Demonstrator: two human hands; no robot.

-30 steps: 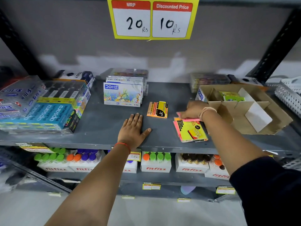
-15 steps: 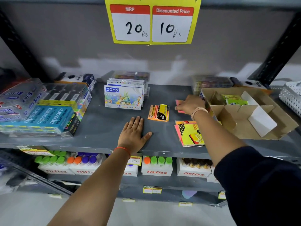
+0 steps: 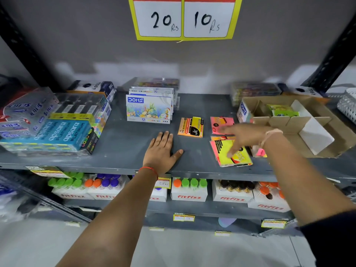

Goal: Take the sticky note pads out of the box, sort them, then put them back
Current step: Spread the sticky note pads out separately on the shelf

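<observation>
Now | left hand [image 3: 160, 151] flat on shelf [image 3: 123, 143], empty | right hand [image 3: 242, 137] spread open, blurred, empty

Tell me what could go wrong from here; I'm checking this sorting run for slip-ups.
The large yellow-and-pink sticky note pack lies at the grey metal shelf's front edge; the blurred right hand above could knock it off. A small pink item beside the brown cardboard box is half hidden by the wrist and might get missed.

Left hand [image 3: 160, 151] flat on shelf [image 3: 119, 143], right hand [image 3: 244, 135] blurred over sticky note pads [image 3: 231, 153]
</observation>
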